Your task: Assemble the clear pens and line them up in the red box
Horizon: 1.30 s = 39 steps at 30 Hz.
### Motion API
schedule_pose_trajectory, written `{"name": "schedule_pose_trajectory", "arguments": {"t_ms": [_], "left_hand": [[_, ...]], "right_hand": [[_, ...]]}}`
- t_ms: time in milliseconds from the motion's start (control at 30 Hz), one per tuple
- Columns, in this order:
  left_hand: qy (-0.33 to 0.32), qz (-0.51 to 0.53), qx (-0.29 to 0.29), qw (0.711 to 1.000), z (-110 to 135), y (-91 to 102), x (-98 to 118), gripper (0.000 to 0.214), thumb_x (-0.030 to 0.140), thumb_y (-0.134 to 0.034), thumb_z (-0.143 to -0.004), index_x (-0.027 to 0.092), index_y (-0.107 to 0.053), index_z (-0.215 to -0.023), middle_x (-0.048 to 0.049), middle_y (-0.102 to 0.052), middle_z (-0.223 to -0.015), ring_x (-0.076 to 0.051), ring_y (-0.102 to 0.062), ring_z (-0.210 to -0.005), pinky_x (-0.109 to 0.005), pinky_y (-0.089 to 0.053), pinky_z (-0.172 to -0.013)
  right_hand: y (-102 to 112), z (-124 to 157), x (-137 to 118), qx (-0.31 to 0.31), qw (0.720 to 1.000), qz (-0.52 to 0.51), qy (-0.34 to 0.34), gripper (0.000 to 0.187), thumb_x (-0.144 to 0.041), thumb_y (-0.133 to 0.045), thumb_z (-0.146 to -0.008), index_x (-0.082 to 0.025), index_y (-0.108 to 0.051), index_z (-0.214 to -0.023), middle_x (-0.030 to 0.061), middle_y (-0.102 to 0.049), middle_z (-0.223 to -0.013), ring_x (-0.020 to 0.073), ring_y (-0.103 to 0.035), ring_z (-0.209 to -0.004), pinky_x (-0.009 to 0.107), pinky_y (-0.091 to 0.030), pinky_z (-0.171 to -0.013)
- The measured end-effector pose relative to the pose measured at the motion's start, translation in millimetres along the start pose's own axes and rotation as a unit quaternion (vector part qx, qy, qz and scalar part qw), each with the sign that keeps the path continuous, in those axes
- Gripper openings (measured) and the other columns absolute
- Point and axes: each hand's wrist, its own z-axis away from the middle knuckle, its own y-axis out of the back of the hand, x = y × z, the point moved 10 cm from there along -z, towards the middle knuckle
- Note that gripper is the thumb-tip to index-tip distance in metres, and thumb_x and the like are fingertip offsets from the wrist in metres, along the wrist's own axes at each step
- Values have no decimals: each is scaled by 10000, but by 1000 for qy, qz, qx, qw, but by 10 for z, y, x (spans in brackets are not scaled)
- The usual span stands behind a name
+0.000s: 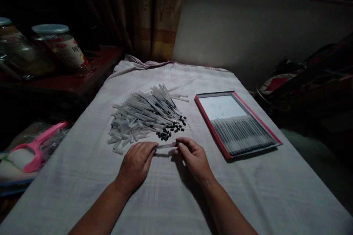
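Note:
My left hand and my right hand each pinch one end of a single clear pen, held level just above the white cloth. The right fingertips close around the pen's dark end. Just beyond my hands lies a large heap of the same clear pens, with several small black caps scattered at its right edge. To the right stands a flat red-rimmed box with a row of pens laid side by side in its near half.
A dark wooden shelf at the left carries glass jars. A pink-handled tool lies in clutter at the lower left. A curtain and a pale wall stand behind. Bags and cloth are piled at the right.

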Motion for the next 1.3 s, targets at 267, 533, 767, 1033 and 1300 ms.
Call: {"name": "schedule_pose_trajectory", "arguments": {"t_ms": [267, 533, 767, 1033, 1300], "left_hand": [[2, 3, 2, 1000, 12, -11, -4, 187, 203, -473, -987, 177, -588, -1132, -74, -726, -999, -214, -679, -911, -358, -535, -813], [-2, 0, 12, 1000, 3, 17, 12, 184, 206, -469, -990, 173, -590, -1125, -76, -729, -993, -213, -683, -906, -356, -538, -812], [1, 3, 7, 1000, 0, 7, 6, 184, 217, -469, -991, 179, -599, -1116, -76, -731, -991, -213, -685, -907, -355, -537, -813], [-17, -3, 3, 1000, 13, 5, 23, 213, 201, -468, -989, 177, -616, -1141, -75, -745, -999, -212, -691, -905, -352, -539, -793], [-40, 21, -9, 999, 7, 20, 86, 224, 203, -468, -992, 174, -629, -1146, -73, -758, -990, -202, -699, -885, -338, -537, -776]], "right_hand": [[26, 19, -54, 2, 998, 53, 46, 291, -414, -770, -703, -177, -776, -870, 48, -723, -732, 154, -628, -618, 260, -496, -570], [41, 32, -85, 12, 992, 93, 82, 253, -375, -701, -764, -174, -775, -899, 74, -752, -836, 175, -668, -685, 287, -534, -645], [17, 24, -67, 4, 991, 97, 88, 260, -378, -697, -775, -168, -768, -909, 81, -757, -839, 186, -691, -677, 292, -553, -633], [-34, 104, -279, -24, 936, 263, 234, 193, -260, -598, -855, -206, -758, -950, 69, -778, -916, 210, -728, -849, 302, -558, -776], [-150, 138, -319, -46, 843, 450, 290, 327, -307, -431, -968, -187, -649, -756, 17, -642, -601, 142, -606, -545, 229, -414, -555]]}}
